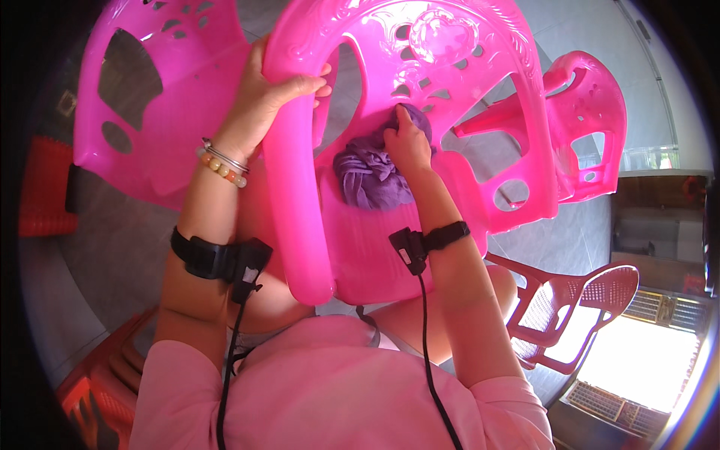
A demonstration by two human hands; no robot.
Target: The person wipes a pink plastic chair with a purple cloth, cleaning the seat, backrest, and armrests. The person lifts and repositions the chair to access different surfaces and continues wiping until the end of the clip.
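A pink plastic armchair [377,253] with a pierced backrest and a raised heart ornament stands right in front of me. My left hand [275,95] is wrapped around its left armrest, near where the arm curves up into the back. With my right hand [408,143] I hold a bunched purple cloth [374,174] against the lower part of the backrest. One finger presses on the cloth's upper end, while its loose folds rest on the seat. The cloth hides the join between seat and backrest there.
Another pink plastic chair [197,124] stands close on the left, and a third pink chair [596,118] is at the right. A brown-red chair [562,315] is lower right. Red plastic furniture [48,191] sits at the far left. Black cables [424,326] hang from both forearm straps.
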